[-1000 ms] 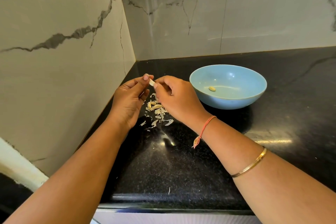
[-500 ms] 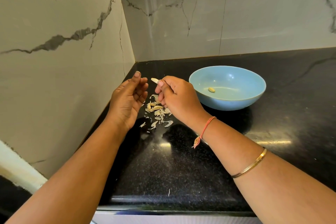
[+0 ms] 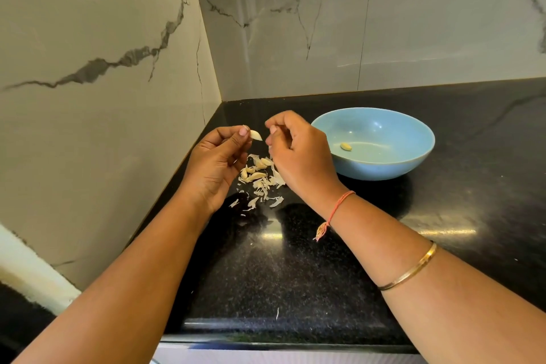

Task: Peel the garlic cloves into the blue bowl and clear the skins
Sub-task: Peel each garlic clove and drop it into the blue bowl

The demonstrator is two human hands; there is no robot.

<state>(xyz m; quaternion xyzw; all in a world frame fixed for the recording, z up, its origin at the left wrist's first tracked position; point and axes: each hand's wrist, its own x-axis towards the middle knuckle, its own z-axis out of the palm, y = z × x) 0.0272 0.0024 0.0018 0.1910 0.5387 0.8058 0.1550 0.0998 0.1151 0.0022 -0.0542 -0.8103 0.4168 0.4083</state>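
Blue bowl (image 3: 384,170) holds one peeled garlic clove (image 3: 346,146).

**A Shiny Black Counter in a Corner**

The counter (image 3: 295,275) is black with tiny sparkly specks, and bright light shines off it. Two walls meet in the corner. The left wall (image 3: 88,38) and the back wall (image 3: 384,23) are pale stone with dark wiggly lines. A thin gold bangle (image 3: 413,270) and an orange thread band (image 3: 339,201) with a little tassel are being worn.
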